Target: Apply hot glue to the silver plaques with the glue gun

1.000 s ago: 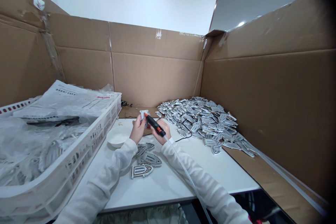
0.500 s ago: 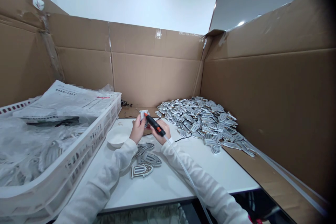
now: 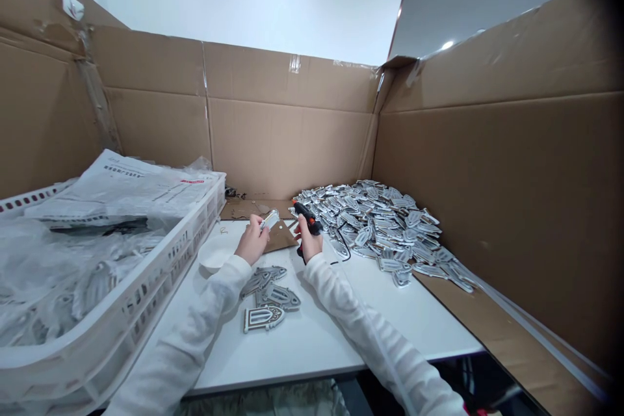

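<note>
My left hand [image 3: 252,242] is closed on a small silver flat piece [image 3: 270,219], held up over the white table [image 3: 312,338]. A little to its right, my right hand [image 3: 308,244] grips a black and orange glue gun [image 3: 307,217], its nozzle tilted up and clear of the piece. A clear hose runs from the gun back along my right sleeve. Three silver arch-shaped pieces [image 3: 269,296] lie on the table just below my hands. A small white dish [image 3: 214,255] sits left of my left hand.
A large heap of silver pieces [image 3: 380,224] covers the table's back right. A white plastic crate [image 3: 146,286] with plastic bags and printed paper stands at the left. Cardboard walls [image 3: 487,195] enclose the table on three sides. A cardboard scrap [image 3: 280,235] lies between my hands.
My right hand has pulled the glue gun away from the silver piece, to the right, and swung it more upright. My left hand has tilted the piece and lowered it slightly.
</note>
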